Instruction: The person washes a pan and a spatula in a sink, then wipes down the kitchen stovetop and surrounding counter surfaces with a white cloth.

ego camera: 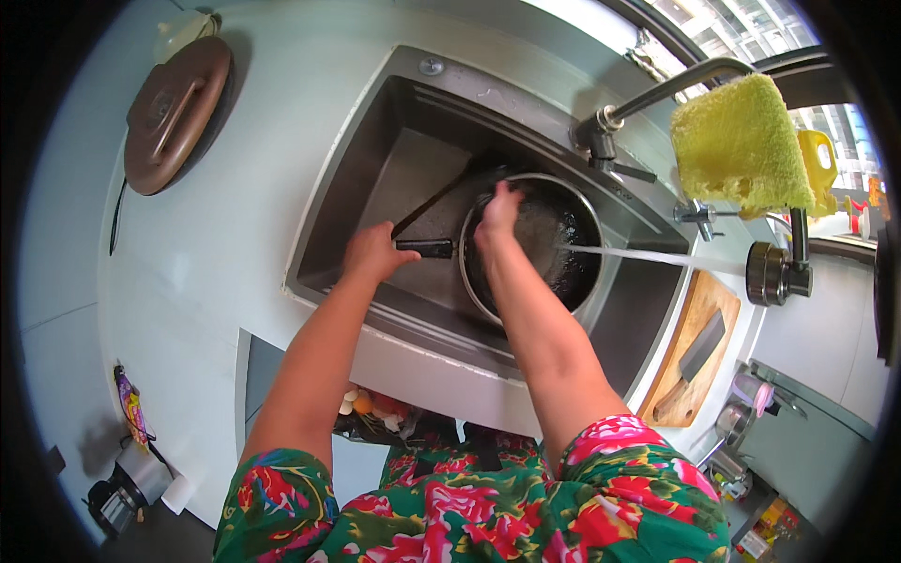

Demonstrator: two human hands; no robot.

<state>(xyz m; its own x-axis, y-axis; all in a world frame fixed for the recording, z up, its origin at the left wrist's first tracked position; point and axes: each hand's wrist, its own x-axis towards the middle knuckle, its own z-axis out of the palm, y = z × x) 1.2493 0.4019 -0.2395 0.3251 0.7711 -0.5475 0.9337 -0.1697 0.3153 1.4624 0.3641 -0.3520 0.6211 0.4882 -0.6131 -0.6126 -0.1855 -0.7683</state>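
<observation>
My left hand [372, 252] grips the black handle [433, 248] of a round, dark frying pan [569, 200] with a pale metal rim. The pan sits low in a dark rectangular sink [422, 165]. My right hand [501, 211] reaches inside the pan near its left wall. Its fingers are blurred, and whether they hold anything cannot be told. A stream of water [647, 256] runs sideways in this view from the round faucet head [778, 274] into the pan. Wet glints show on the pan's inner surface.
A cleaver [704, 345] lies on a wooden cutting board [658, 401] right of the sink. A yellow towel [739, 144] hangs over the faucet's arm. On the left counter is a brown oval appliance or lid [179, 116]. Food scraps [362, 402] show below the sink's front edge.
</observation>
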